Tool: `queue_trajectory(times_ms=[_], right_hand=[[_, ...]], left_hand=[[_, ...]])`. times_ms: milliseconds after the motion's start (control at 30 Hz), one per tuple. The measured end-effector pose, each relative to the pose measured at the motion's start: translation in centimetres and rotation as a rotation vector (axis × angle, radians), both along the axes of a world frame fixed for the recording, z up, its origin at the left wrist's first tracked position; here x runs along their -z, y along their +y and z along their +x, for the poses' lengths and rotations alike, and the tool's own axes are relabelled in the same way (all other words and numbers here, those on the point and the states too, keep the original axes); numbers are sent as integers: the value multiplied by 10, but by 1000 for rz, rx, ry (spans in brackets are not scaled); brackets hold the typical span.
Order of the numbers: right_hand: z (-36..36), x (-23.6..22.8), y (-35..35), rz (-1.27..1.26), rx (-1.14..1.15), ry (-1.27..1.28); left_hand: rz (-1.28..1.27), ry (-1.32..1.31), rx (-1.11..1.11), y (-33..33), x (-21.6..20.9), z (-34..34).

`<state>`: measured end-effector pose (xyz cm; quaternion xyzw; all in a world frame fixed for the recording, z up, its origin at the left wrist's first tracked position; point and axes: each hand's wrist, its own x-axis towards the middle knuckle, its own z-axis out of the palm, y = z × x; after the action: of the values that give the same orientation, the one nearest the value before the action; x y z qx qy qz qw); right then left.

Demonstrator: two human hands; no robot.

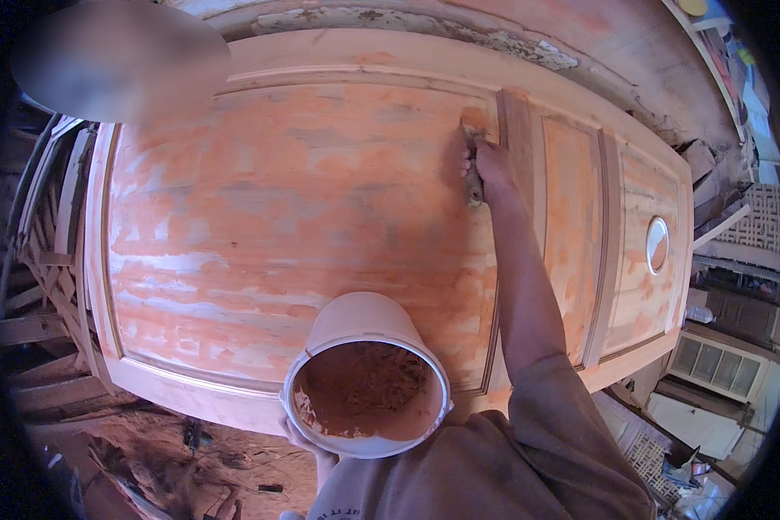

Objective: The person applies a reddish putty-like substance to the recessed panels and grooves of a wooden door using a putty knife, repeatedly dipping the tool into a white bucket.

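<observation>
A large wooden panelled door (pixel 381 61) lies across the view, its broad panel streaked with orange filler. My right hand (pixel 492 165) is closed round the handle of a putty knife (pixel 474 184). Its working end touches the panel near the upper right corner, where an orange smear shows; the blade's edge is hard to make out. Close to my body, at the door's near edge, a white bucket (pixel 361 317) is tilted with its mouth toward me. Thick orange-brown filler (pixel 364 386) lies inside it. My left hand (pixel 308 446) grips the bucket from the left, its fingers partly hidden.
Right of the large panel are narrower panels and a pale oval ring (pixel 658 245) on the door. Stacked timber (pixel 52 325) stands at left. Clutter and a small framed piece (pixel 716 367) lie at right. Debris covers the ground (pixel 225 472) below. A blurred patch hides the upper left.
</observation>
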<state>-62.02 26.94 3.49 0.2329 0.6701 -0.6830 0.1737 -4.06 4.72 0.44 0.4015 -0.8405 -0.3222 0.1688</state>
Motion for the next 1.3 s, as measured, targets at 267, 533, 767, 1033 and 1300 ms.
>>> queue_trajectory(times_ms=[267, 533, 767, 1033, 1300], right_hand=[[-6, 9, -36, -227, 265, 46], [-39, 28, -72, -399, 501, 85], [-96, 88, -84, -255, 620, 244], [-89, 47, -104, -320, 751, 286], [-11, -7, -67, -109, 365, 205]], left_hand=[[-82, -35, 65, 0, -14, -14], [30, 104, -35, 5, -12, -14], [-43, 53, 44, 3, 0, -9], [13, 151, -11, 6, -4, -19], [13, 189, -150, 4, 3, -1]])
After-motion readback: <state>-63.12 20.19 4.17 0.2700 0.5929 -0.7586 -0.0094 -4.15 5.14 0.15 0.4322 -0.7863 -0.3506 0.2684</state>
